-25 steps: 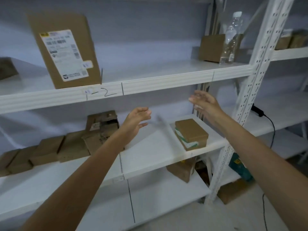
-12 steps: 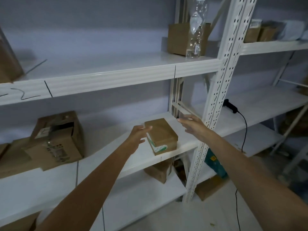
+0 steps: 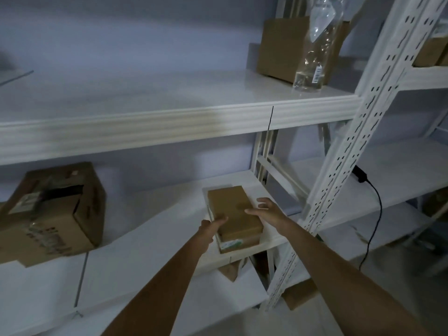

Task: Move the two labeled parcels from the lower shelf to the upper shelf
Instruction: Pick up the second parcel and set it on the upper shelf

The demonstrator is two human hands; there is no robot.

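Both forearms reach in from 6 o'clock. The left hand [image 3: 213, 225] curls its fingers over the small cardboard parcel's [image 3: 234, 212] left edge, grasping it; the right hand [image 3: 265, 210] rests spread on its top, fingers released. The parcel sits on the lower shelf [image 3: 155, 238]. At 9 o'clock stands a larger labeled box [image 3: 52, 212]; at 1 o'clock, on the upper shelf [image 3: 169, 93], a clear plastic bottle [image 3: 314, 48].

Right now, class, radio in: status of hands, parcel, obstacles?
Left hand touching small parcel, right hand open beside it. Parcel on lower shelf. Upper shelf bare above.
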